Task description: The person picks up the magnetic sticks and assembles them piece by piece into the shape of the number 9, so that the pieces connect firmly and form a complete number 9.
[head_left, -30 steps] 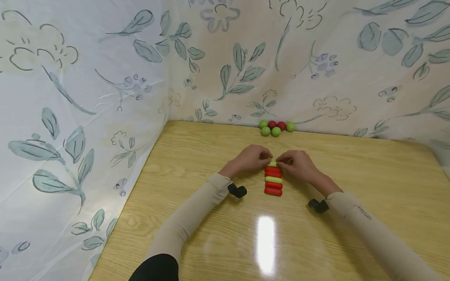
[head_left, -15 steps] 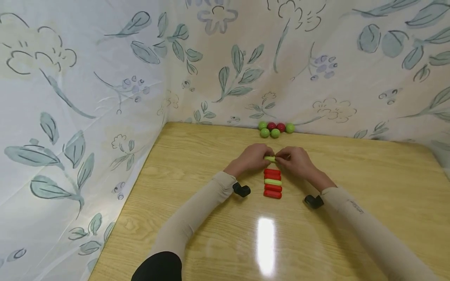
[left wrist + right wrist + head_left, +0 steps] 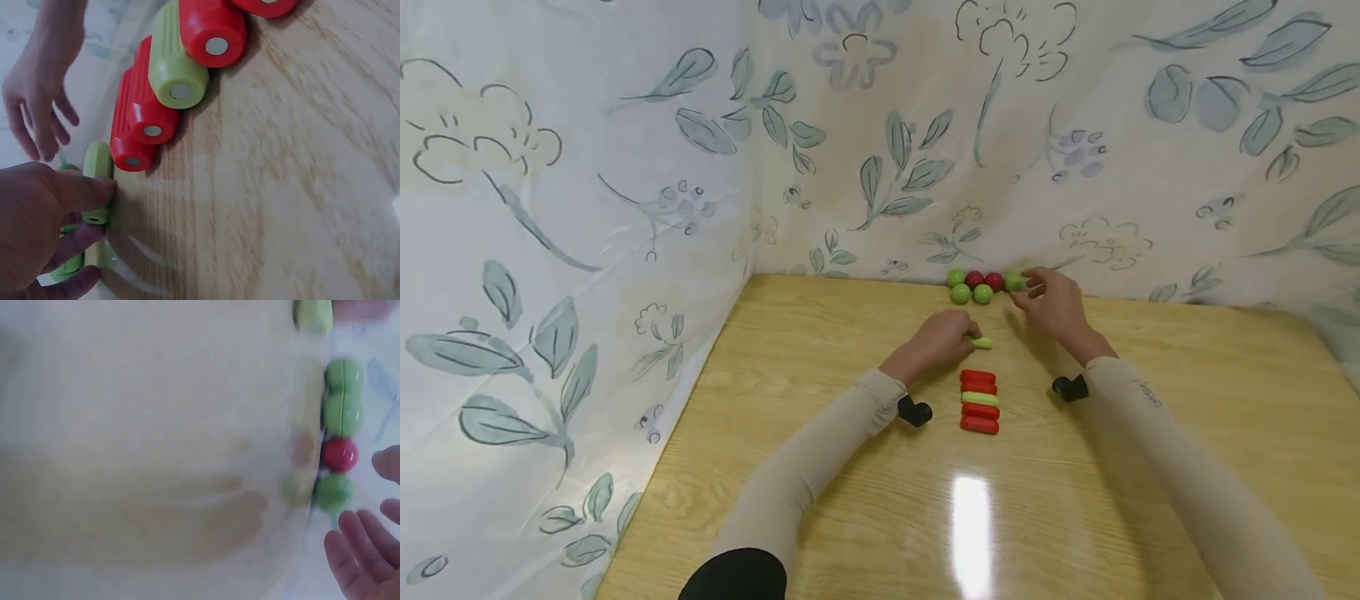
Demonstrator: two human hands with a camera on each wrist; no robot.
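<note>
My left hand pinches a short light green magnetic rod between thumb and fingers; in the left wrist view the rod shows a small dark spot at its near end. Farther back, my right hand reaches to the green ball at the right end of a group of balls. Its fingers are spread around that ball, and in the right wrist view they stand apart from the green ball. Below the left hand lie several red rods and one light green rod, side by side in a column.
Dark red balls and other green balls sit at the table's back edge. Behind rises a flower-printed cloth. A bright reflection shows on the wooden table.
Both hands lifted the light green rod away from the column. The right hand then let go of it and moved back to the balls, while the left kept hold.
</note>
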